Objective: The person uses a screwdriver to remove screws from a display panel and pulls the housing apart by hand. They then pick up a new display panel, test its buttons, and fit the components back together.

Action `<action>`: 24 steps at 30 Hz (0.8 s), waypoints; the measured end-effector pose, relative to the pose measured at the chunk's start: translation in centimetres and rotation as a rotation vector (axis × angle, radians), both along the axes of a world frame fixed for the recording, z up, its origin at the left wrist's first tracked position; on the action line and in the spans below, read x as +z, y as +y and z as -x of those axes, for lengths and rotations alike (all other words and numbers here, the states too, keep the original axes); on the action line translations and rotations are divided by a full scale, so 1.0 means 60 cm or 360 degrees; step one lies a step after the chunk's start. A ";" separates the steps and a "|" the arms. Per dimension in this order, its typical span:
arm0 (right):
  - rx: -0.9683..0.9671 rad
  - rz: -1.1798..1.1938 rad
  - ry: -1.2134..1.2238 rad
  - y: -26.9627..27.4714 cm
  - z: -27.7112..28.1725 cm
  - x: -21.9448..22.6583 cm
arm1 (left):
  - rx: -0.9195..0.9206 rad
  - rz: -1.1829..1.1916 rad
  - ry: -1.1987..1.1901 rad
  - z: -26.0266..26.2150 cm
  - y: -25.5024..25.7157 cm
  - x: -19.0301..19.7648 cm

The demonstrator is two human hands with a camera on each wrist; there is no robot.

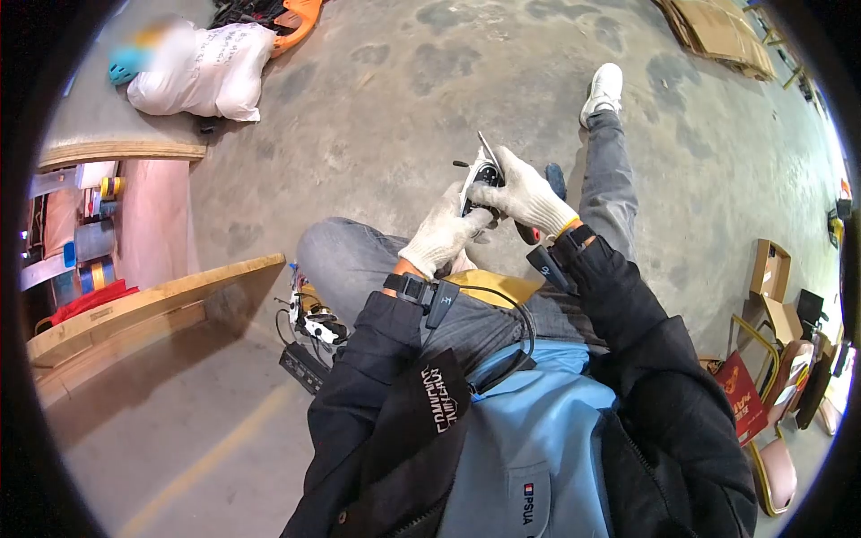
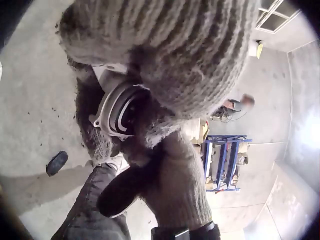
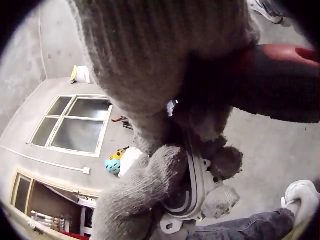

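While both hands grip, cartons lie beyond.

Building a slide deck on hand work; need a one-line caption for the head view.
Seated person's gloved left hand and right hand grip a white-and-black part over their lap.

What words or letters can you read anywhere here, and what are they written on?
"PSUA" on a small tag on the light blue shirt.
White printing on the black strap across the chest: too warped to read.
Dark printing on the white sack on the floor: too small to read.
Gold marks on the red bag by the chairs: too small to read.
The wrist views show no text.
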State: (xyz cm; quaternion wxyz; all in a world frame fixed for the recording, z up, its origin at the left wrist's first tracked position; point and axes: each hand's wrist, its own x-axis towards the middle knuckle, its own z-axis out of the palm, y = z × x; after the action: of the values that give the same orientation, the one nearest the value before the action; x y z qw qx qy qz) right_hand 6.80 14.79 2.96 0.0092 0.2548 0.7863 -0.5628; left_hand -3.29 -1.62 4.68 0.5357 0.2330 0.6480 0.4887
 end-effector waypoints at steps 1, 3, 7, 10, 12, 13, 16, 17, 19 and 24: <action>-0.0005 -0.0001 -0.0001 -0.001 0.000 0.008 | 0.0003 0.0007 0.0043 0.001 0.002 0.001; -0.0104 0.0231 0.0043 -0.002 0.000 0.021 | 0.0015 -0.0012 0.0045 -0.003 0.004 0.003; -0.0121 0.0359 0.0053 -0.002 -0.003 0.026 | 0.0076 0.0053 0.0143 -0.005 0.000 -0.004; -0.0157 0.0331 0.0055 -0.002 -0.001 0.001 | 0.0158 0.0035 0.0051 -0.006 -0.001 -0.018; -0.0261 0.0424 0.0017 -0.001 0.000 -0.015 | 0.0222 0.0049 -0.0085 -0.012 -0.001 -0.022; -0.0323 0.0372 0.0169 -0.002 0.001 -0.021 | 0.0286 0.0062 -0.0224 -0.014 0.000 -0.018; -0.0518 0.0993 0.0264 0.017 -0.018 -0.022 | 0.0410 0.0040 -0.0481 -0.008 0.000 -0.008; -0.0417 0.0970 0.0179 0.026 -0.022 -0.003 | 0.0419 -0.0008 -0.0507 -0.003 0.003 -0.023; -0.0262 0.0731 0.0117 0.012 -0.022 0.028 | 0.0425 -0.0033 -0.0565 0.005 0.004 -0.032; -0.0050 0.0307 -0.0086 -0.013 -0.010 0.031 | 0.0414 0.0011 -0.0518 0.003 0.003 -0.018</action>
State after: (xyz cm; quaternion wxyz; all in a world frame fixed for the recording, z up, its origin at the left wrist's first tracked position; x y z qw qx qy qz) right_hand 7.38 14.01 4.80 0.0459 0.2801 0.7239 -0.6288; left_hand -3.49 -1.44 3.59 0.5666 0.0635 0.5790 0.5828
